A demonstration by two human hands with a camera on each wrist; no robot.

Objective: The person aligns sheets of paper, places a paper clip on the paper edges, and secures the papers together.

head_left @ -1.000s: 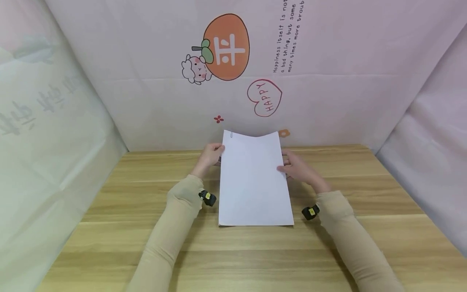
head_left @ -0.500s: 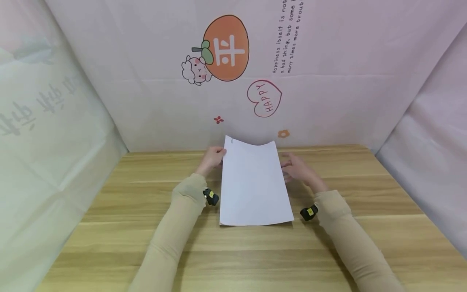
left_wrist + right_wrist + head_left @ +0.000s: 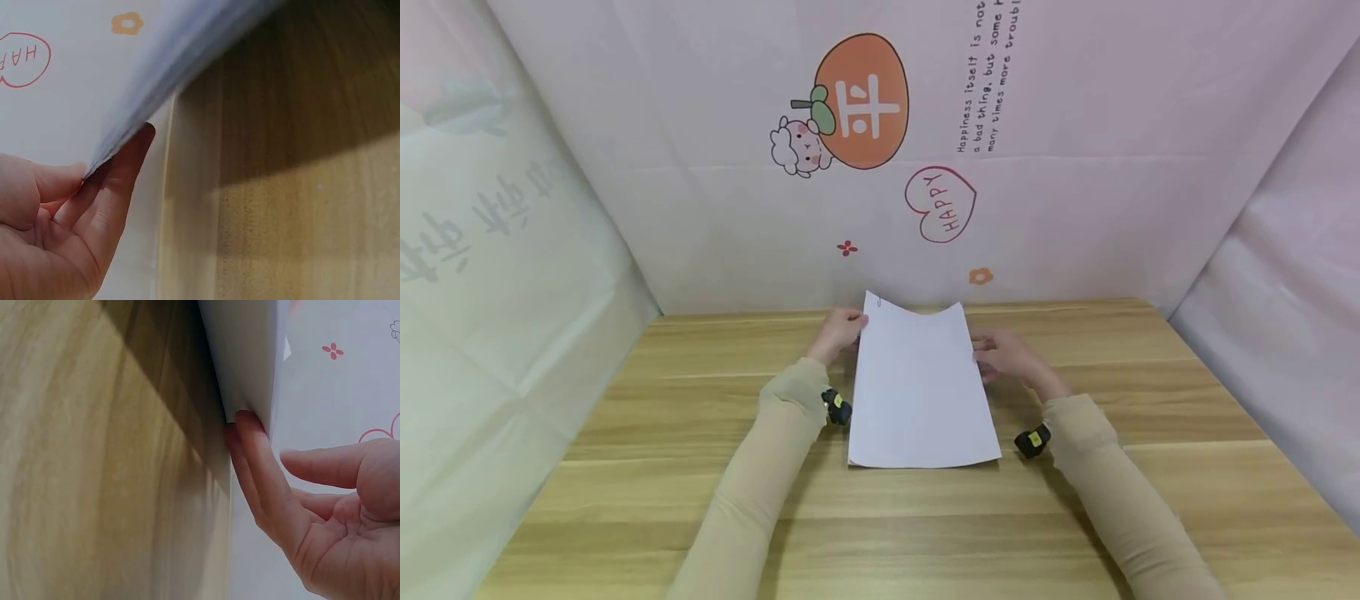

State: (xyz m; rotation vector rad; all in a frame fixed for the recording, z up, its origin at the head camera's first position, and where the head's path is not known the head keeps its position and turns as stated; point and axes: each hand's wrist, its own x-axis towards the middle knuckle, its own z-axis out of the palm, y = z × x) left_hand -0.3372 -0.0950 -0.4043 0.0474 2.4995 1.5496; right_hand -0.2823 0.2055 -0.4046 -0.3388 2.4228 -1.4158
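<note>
A stack of white paper (image 3: 921, 392) is tilted in the middle of the head view, its far end raised and its near edge low at the table. A small paper clip (image 3: 878, 302) sits on its far left corner. My left hand (image 3: 841, 331) pinches the left edge near that corner; the left wrist view shows the thumb (image 3: 59, 181) on one face and fingers behind. My right hand (image 3: 1009, 354) is at the right edge. In the right wrist view its fingertips (image 3: 249, 422) touch the underside, while the thumb (image 3: 319, 467) stands apart from the paper.
The wood-grain table (image 3: 910, 533) spreads around the paper. A white printed cloth (image 3: 1075, 208) hangs as a wall behind the table's far edge, with more cloth on the left and right sides.
The far end of the paper stack has sunk lower and nearer, and the left hand has come down with it. The right thumb has come off the top face of the paper.
</note>
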